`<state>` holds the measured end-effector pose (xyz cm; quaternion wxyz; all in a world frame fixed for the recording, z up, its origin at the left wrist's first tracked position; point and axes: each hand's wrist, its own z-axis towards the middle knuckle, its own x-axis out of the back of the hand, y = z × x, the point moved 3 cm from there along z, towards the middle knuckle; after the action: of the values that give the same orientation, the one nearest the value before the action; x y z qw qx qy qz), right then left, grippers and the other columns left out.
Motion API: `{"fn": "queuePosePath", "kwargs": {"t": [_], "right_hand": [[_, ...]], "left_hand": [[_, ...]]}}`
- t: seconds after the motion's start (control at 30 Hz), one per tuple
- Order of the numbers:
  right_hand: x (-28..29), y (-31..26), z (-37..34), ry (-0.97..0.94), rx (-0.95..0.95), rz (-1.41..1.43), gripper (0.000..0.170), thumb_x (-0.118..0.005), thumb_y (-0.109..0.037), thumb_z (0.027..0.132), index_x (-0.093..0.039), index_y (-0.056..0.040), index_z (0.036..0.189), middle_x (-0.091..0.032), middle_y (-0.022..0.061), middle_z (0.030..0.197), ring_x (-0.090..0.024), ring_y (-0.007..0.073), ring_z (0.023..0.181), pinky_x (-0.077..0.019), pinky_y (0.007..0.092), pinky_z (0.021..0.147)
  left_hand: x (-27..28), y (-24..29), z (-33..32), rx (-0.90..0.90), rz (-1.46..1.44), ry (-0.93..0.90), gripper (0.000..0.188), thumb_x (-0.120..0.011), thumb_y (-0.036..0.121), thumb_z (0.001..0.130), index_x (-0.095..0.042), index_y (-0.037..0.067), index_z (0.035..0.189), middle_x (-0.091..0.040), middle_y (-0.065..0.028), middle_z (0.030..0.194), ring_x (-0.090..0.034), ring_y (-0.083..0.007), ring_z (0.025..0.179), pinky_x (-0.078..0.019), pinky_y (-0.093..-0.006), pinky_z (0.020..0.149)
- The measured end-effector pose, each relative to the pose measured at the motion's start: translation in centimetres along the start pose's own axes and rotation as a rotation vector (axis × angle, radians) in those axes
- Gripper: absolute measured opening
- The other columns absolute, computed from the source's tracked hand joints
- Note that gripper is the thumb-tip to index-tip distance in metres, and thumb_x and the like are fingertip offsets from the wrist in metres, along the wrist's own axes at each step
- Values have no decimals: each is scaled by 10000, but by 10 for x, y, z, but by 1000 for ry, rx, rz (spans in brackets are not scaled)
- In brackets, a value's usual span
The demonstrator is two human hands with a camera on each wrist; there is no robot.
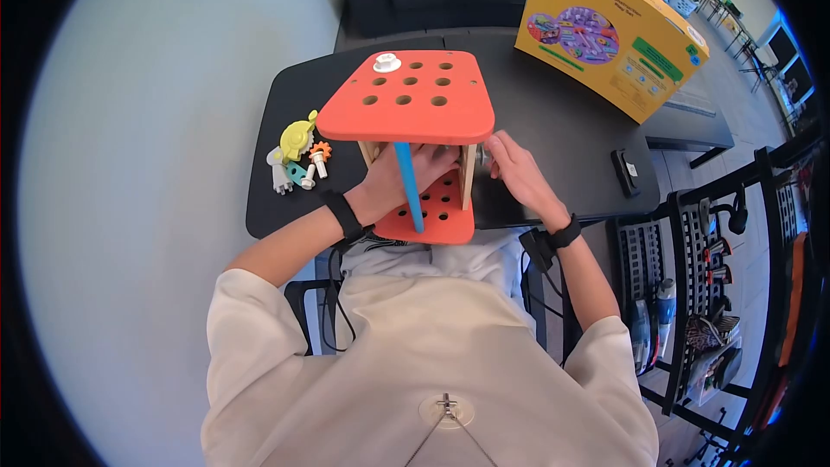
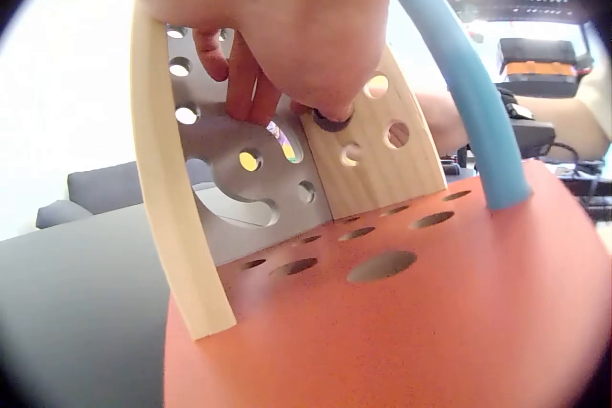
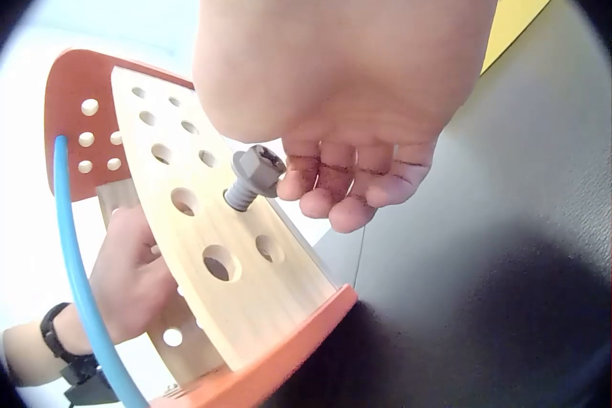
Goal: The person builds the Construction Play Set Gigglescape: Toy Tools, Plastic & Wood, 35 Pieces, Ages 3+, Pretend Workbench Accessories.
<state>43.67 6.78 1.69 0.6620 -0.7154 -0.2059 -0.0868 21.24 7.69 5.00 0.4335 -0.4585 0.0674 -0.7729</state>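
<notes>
A toy workbench frame has a red perforated top [image 1: 406, 95], a red base [image 2: 402, 322], wooden side panels, a grey slotted panel [image 2: 229, 140] and a blue rod [image 1: 408, 186]. My left hand [image 1: 389, 182] reaches inside it. There its fingertips pinch a dark round piece [image 2: 333, 121] against the inner face of a wooden panel [image 2: 373, 159], mostly hidden by the fingers. Outside, a grey hex-head bolt [image 3: 256, 171] sticks partway out of a hole in the wooden panel. My right hand [image 1: 520, 177] is beside it, loosely bent fingertips right at the bolt head.
A white bolt head [image 1: 386, 62] sits in the red top. On the black table [image 1: 553, 164] lie a yellow-green toy piece [image 1: 296, 140], an orange gear [image 1: 321, 152] and other small parts. A yellow box [image 1: 605, 35] stands behind; a black rack [image 1: 692, 294] is at right.
</notes>
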Motion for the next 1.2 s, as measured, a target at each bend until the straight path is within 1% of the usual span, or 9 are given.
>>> {"fn": "queuePosePath", "kwargs": {"t": [0.17,0.4,0.47,0.6,0.67,0.77,1.0,1.07,1.2], "right_hand": [[-1,11,-9,-64,136,185,328,-460,-345,1158,-567,-41,1221,-636,75,1085,-628,156,818,-528,351,803],[-1,14,16,-106,123,50,445,-399,-409,1164,-575,-1,1130,-645,99,892,-623,193,757,-503,363,754],[0,15,24,-167,-27,-135,500,-367,-446,1163,-578,2,1099,-629,102,811,-617,213,734,-490,377,728],[-1,11,16,-181,-112,-132,446,-410,-416,1158,-576,-4,1132,-644,100,875,-617,189,743,-502,365,733],[-4,4,-1,10,85,142,382,-450,-373,1152,-568,-9,1164,-651,97,936,-609,162,745,-513,348,747],[-6,3,-11,-26,116,217,324,-475,-323,1144,-555,-12,1183,-646,91,984,-599,140,749,-522,334,759],[-6,10,20,-81,112,36,410,-395,-385,1158,-565,-14,1125,-606,91,817,-595,183,690,-511,356,734],[-5,16,31,-207,-39,-151,486,-367,-447,1161,-575,-11,1110,-605,102,777,-605,204,675,-503,369,720],[-4,20,25,-280,-168,-116,431,-445,-409,1152,-586,-1,1134,-674,98,861,-631,184,737,-520,356,740]], "left_hand": [[-3,-3,3,-1,-25,-78,309,-715,430,973,-683,170,1136,-647,-14,931,-664,-182,1020,-511,-390,982],[-15,-2,-3,29,-104,-142,293,-714,430,972,-673,176,1111,-651,14,851,-677,-158,927,-480,-352,1002],[-10,-2,-1,-10,-27,-98,294,-710,428,975,-667,178,1124,-641,16,839,-677,-149,909,-474,-353,1015],[-9,-2,-2,-9,-29,-99,302,-706,431,977,-660,177,1133,-634,22,839,-678,-144,897,-474,-355,1020],[-12,-2,-4,13,-92,-192,368,-692,421,999,-658,168,1265,-693,23,963,-693,-128,979,-422,-378,1057],[-14,0,-5,19,-83,-251,369,-688,422,1001,-657,162,1262,-694,23,964,-698,-125,990,-420,-371,1067],[-11,0,-5,17,-51,-268,388,-685,443,998,-657,161,1262,-696,-1,1075,-682,-147,1089,-434,-379,1066],[-4,1,-4,1,19,-142,412,-692,463,989,-661,172,1280,-667,-20,1204,-646,-170,1171,-447,-403,1062],[0,1,-4,51,-23,-119,431,-701,472,980,-665,183,1297,-627,-26,1306,-616,-182,1222,-456,-418,1061]]}}
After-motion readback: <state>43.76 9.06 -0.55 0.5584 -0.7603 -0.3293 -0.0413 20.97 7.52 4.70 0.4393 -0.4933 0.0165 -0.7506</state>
